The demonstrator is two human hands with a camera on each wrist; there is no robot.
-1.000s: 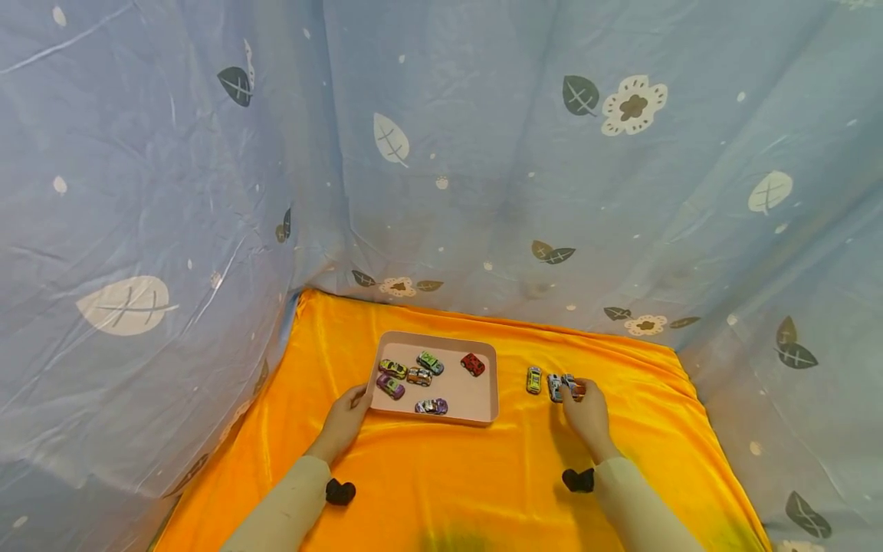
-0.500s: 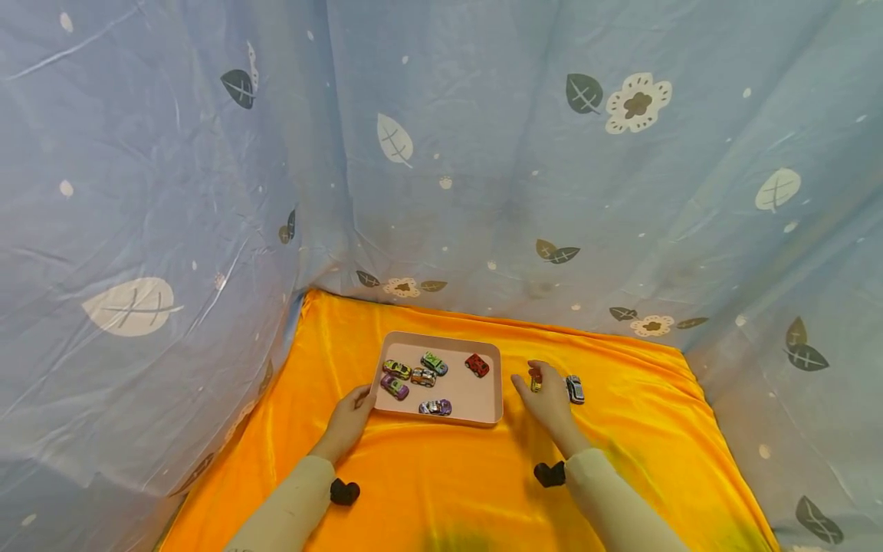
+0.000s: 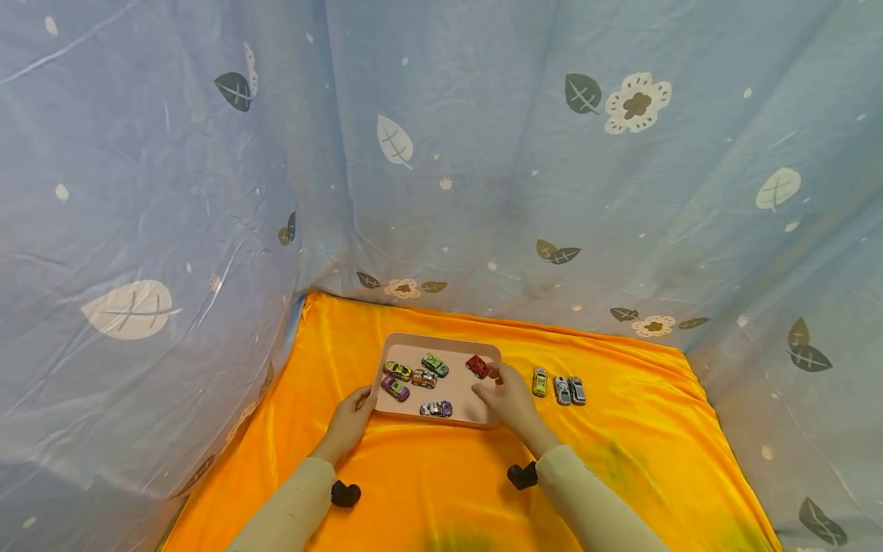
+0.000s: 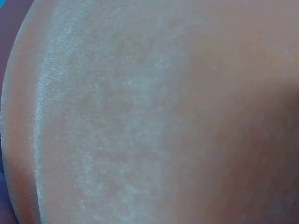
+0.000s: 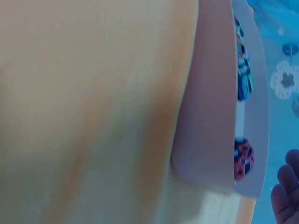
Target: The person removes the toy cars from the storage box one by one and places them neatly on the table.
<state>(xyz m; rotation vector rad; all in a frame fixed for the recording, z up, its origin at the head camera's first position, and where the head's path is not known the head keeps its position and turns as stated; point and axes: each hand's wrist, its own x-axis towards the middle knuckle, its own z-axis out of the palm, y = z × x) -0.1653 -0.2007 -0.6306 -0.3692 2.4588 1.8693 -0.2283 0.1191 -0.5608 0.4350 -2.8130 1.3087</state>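
My left hand (image 3: pixel 350 418) grips the left rim of a shallow pink tray (image 3: pixel 465 399). Several small toy cars lie inside it. My right hand (image 3: pixel 509 400) is over the tray's right rim, fingers apart with nothing between them, close to a red toy car (image 3: pixel 476 366). From the right wrist, the red car shows just past the tray wall (image 5: pixel 210 93), and loosely bent fingers (image 5: pixel 283 200) appear at the lower right. A blurred close surface fills the left wrist view.
On the orange cloth (image 3: pixel 428 475), right of the tray, a yellow toy car (image 3: pixel 540 382) stands in a row with a white toy car (image 3: pixel 562 391) and a grey toy car (image 3: pixel 577 391). A patterned blue curtain (image 3: pixel 469 230) rises behind and at both sides.
My right hand has let go of a toy car beside the yellow one and moved left to the tray's right rim. The left hand keeps its hold on the tray.
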